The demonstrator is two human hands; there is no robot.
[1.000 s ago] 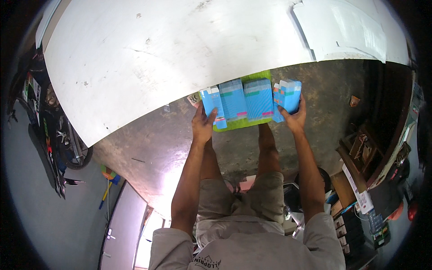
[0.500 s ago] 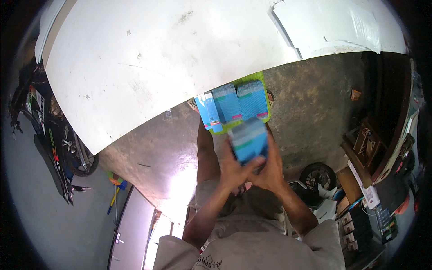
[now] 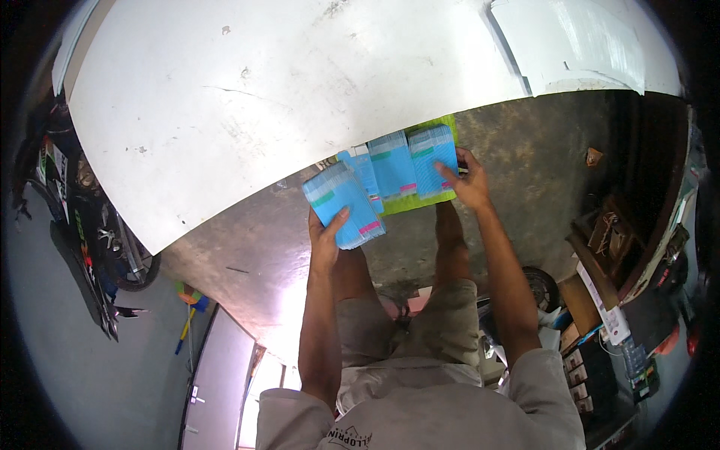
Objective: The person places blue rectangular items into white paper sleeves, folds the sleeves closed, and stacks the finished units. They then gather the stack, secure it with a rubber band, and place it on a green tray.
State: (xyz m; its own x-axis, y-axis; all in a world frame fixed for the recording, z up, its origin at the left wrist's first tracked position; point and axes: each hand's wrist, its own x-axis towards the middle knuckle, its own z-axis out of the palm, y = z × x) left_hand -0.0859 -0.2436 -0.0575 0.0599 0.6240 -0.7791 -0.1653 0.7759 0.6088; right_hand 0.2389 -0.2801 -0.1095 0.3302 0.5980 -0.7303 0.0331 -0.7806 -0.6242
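Observation:
My left hand (image 3: 325,244) grips a thick stack of flat blue cartons (image 3: 339,206), thumb on top, to the left of a bright green tray (image 3: 421,200). On that tray stand two more stacks of the same kind, a middle stack (image 3: 391,166) and a right stack (image 3: 430,154). My right hand (image 3: 472,182) is closed on the outer edge of the right stack, thumb over its top and fingers at its side. Some blue-and-white cartons (image 3: 362,166) lie at the tray's left end, partly hidden by the stack in my left hand.
A large white table (image 3: 285,90) spans the far side, its edge close to the tray. A motorbike (image 3: 97,247) stands at the left wall, near a broom (image 3: 187,322). A wheel (image 3: 541,291) and a wooden shelf (image 3: 611,232) are on the right.
Both hands were together on one blurred stack in front of the tray. My left hand has carried it left, and my right hand has moved to the tray's right stack.

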